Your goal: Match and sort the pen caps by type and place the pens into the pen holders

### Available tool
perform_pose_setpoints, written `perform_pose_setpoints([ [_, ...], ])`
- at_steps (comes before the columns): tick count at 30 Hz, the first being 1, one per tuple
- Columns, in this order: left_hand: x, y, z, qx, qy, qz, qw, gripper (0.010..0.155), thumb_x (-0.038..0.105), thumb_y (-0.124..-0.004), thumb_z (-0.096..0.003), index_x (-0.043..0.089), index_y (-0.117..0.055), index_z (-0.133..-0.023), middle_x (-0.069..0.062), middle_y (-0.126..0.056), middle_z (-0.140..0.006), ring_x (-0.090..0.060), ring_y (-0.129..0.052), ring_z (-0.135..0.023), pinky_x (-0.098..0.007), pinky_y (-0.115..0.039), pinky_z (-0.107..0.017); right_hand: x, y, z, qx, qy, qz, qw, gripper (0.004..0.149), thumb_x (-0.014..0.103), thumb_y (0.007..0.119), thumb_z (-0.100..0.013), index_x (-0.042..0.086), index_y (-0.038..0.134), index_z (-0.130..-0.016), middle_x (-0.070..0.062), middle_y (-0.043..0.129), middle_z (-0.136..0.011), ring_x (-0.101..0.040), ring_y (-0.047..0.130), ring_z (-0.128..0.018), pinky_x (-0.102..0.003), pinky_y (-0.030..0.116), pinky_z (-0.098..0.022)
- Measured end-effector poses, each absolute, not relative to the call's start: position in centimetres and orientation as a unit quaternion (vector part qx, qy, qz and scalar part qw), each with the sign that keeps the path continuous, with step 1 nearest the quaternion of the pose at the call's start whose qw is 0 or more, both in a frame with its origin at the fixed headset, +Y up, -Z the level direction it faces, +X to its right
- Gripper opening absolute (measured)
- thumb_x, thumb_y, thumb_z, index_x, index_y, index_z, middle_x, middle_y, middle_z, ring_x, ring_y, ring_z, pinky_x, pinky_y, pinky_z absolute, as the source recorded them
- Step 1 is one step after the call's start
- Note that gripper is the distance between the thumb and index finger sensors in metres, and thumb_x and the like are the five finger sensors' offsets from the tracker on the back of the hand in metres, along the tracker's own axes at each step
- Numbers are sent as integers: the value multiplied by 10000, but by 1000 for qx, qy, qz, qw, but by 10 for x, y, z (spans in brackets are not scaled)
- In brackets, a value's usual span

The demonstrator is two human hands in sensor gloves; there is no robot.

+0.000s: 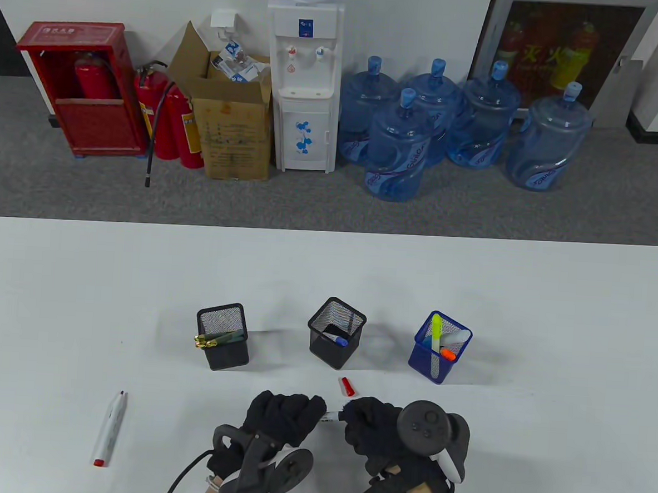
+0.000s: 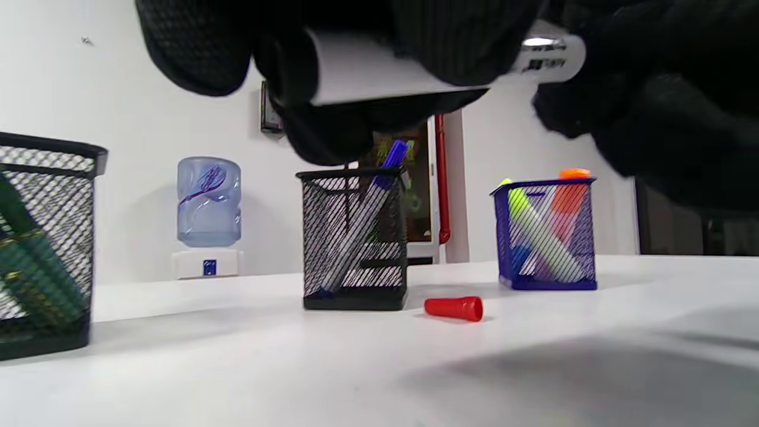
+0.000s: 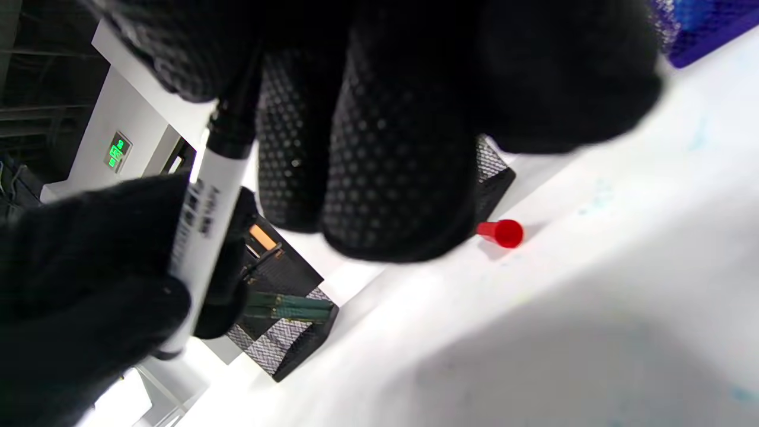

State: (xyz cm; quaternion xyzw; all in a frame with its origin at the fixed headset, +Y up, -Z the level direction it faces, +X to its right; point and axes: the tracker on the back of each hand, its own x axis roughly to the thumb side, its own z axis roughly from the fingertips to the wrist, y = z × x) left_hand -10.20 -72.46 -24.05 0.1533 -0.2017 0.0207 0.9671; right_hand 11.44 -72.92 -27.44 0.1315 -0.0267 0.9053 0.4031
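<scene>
Both gloved hands hold one white marker [image 1: 330, 416] just above the table's near middle. My left hand [image 1: 285, 416] grips its barrel [image 2: 379, 74], and my right hand [image 1: 368, 424] closes round its other end, where a black part [image 3: 232, 133] shows. A loose red cap [image 1: 346, 386] lies on the table just beyond the hands. Behind it stand a left black mesh holder [image 1: 222, 336] with green pens, a middle black holder [image 1: 336, 332] with a blue-capped marker, and a blue holder [image 1: 440, 347] with highlighters. Another white pen [image 1: 110, 429] with a red end lies at the near left.
The white table [image 1: 554, 305] reaches to its far edge, with grey floor beyond. There stand a water dispenser [image 1: 301, 83], several blue water bottles, a cardboard box and red fire extinguishers.
</scene>
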Motion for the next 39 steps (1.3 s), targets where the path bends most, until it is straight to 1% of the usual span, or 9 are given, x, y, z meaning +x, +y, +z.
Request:
perform_pose_setpoints([
  [1, -104, -725, -242, 142, -191, 22, 971, 632, 367, -711, -417, 346, -598, -1039, 6, -759, -1050, -263, -904, -903, -577, -674, -737, 116, -724, -275, 128, -36, 909, 396, 498, 498, 714, -416, 146, 872, -732, 17, 1042, -495, -76, 1095, -295, -302, 966, -226],
  [3, -118, -725, -247, 121, -140, 6, 983, 803, 448, -703, -409, 294, -351, -1115, -66, -439, -1195, -362, -589, -1089, -643, -484, -792, 122, -707, -278, 117, -75, 916, 376, 498, 494, 713, -420, 144, 867, -740, 15, 1041, -504, -75, 1096, -303, -302, 968, -232],
  [4, -124, -724, -248, 124, -126, 2, 984, 826, 464, -699, -408, 287, -315, -1117, -66, -408, -1199, -363, -557, -1098, -644, -469, -795, 125, -700, -281, 111, -89, 918, 370, 501, 493, 716, -419, 144, 866, -745, 16, 1042, -508, -75, 1096, -307, -303, 969, -235],
  [9, -154, -725, -254, 99, -101, 58, 988, 803, 464, -701, -414, 286, -358, -1118, -77, -455, -1189, -372, -596, -1071, -649, -470, -786, 130, -655, -302, 73, -156, 937, 305, 514, 433, 749, -429, 122, 795, -836, -21, 1004, -617, -99, 1080, -400, -330, 958, -308],
  [14, -155, -730, -255, 99, -107, 22, 989, 770, 465, -697, -412, 296, -422, -1110, -65, -552, -1167, -360, -679, -1043, -656, -494, -782, 107, -633, -322, 77, -212, 958, 179, 512, 414, 750, -439, 118, 769, -856, -16, 988, -626, -98, 1066, -405, -330, 951, -316],
  [19, -152, -736, -256, 88, -113, 4, 990, 729, 459, -645, -422, 316, -437, -1106, -59, -553, -1175, -370, -654, -1066, -693, -422, -794, 81, -640, -344, 72, -210, 972, 72, 514, 409, 762, -432, 124, 772, -859, -10, 993, -622, -95, 1070, -403, -331, 954, -316],
  [28, -152, -736, -256, 79, -115, 23, 990, 762, 494, -674, -403, 319, -436, -1105, -55, -573, -1173, -368, -669, -1071, -726, -419, -796, 53, -664, -363, 85, -178, 980, 38, 528, 414, 770, -427, 126, 779, -870, -16, 1001, -643, -115, 1077, -435, -350, 953, -333],
  [32, -153, -736, -256, 78, -112, 25, 990, 767, 498, -674, -400, 315, -439, -1107, -54, -578, -1172, -366, -675, -1070, -729, -425, -794, 55, -662, -358, 103, -179, 978, 8, 618, 473, 770, -405, 129, 746, -917, -17, 996, -672, -122, 1079, -458, -355, 954, -347],
  [39, -158, -740, -260, 74, -102, 10, 992, 756, 497, -678, -401, 319, -460, -1103, -52, -599, -1165, -366, -690, -1064, -724, -423, -795, 82, -648, -319, 137, -205, 969, 14, 510, 464, 766, -406, 191, 826, -833, 28, 1012, -635, -108, 1086, -438, -355, 959, -360],
])
